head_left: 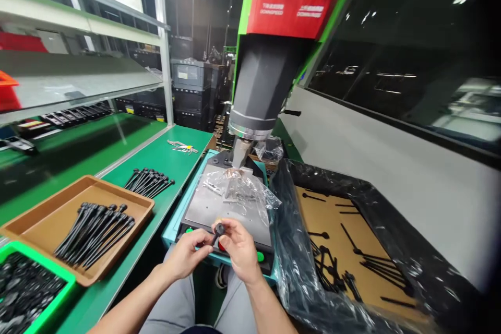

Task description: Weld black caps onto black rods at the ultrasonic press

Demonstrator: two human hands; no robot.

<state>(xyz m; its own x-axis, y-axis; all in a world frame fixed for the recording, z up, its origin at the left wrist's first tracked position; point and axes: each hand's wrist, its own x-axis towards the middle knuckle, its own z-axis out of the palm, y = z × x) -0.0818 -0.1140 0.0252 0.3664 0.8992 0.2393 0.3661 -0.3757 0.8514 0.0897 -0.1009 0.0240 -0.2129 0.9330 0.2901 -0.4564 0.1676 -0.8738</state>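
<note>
Both hands meet in front of the machine base, above the person's lap. Between them is a small black part [219, 229] with a round head and a short stem pointing down to the left. My right hand [239, 250] has its thumb and fingers closed on the round head. My left hand [188, 253] pinches at the stem's lower end. Just beyond the hands, the machine's grey plate [199, 214] carries a fixture under crumpled clear plastic [254, 193]. A metal horn [240, 153] points down at the fixture.
At left on the green table, a brown tray [50, 209] holds several black rods, with more rods [146, 180] behind it. A green bin [70, 276] holds small black parts. At right, a plastic-lined box [383, 193] contains scattered black rods. Pliers [182, 146] lie farther back.
</note>
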